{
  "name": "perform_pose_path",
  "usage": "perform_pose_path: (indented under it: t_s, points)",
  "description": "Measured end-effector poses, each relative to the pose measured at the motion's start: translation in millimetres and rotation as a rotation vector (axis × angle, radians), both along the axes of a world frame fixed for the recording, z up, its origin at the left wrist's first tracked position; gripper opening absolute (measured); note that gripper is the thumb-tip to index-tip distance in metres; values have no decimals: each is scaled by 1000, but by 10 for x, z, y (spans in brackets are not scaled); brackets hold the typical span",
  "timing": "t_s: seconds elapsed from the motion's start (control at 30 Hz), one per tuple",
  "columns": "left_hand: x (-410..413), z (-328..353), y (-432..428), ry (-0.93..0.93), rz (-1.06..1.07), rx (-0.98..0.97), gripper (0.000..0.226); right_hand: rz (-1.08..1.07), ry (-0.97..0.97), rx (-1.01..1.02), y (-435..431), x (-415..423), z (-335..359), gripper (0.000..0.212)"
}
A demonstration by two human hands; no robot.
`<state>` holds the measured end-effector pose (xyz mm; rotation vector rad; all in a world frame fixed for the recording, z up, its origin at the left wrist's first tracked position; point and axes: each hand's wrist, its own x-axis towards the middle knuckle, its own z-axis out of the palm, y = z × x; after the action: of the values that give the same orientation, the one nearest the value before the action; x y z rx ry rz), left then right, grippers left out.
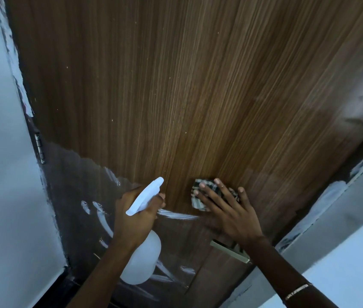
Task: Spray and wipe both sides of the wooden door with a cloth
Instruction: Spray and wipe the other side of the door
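The wooden door (pixel 176 85) stands upright, grain and long axis running up from the door handle (pixel 227 250). Above the handle, the right hand (pixel 229 214) presses the cloth (pixel 198 204) flat (fingers straight); left of it, the left hand (pixel 135 218) grips the spray bottle (pixel 141 263).

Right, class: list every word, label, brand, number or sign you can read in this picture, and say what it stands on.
Nothing here can be read.
Wristband on the right wrist: pale marks, perhaps lettering, too blurred to read.
Spray bottle in the left hand: no label shows.
Cloth under the right hand: checked pattern, no words.
Wooden door: no text.
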<state>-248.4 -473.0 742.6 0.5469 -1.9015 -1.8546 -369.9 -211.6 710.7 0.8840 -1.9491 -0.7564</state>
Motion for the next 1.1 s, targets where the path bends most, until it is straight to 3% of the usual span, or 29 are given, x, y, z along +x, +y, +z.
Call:
perform_pose_path:
  t_s: [0.1,0.17,0.27,0.37,0.5,0.6,0.73,0.83,0.9,1.0,1.1]
  points:
    - [-12,54,80,13,-43,-68,55,39,139,-280,-33,-84,454,64]
    - [-34,50,143,-11,-27,2,63,64,240,-471,-43,-173,763,57]
    - [-60,45,244,-7,-45,31,68,75,299,-584,-74,-245,889,57]
    - [-56,44,340,-12,-45,33,62,78,240,-549,-15,-241,445,59]
    - [-51,25,392,-7,-58,23,59,57,59,-273,370,-89,-366,65]
    - [-57,12,403,8,-55,-11,62,26,27,-186,488,22,-389,67]
    - [-73,-2,443,15,-47,-7,64,49,47,-363,483,-15,79,73]
    - [-73,32,499,32,-75,-8,66,38,140,-651,403,-65,649,56]
    - [-66,53,554,54,-120,-49,67,32,170,-740,348,-89,861,52]
    - [-86,39,633,51,-79,43,95,72,173,-738,355,-121,685,51]
    - [-70,11,675,39,-121,23,79,47,81,-620,572,-48,98,66]
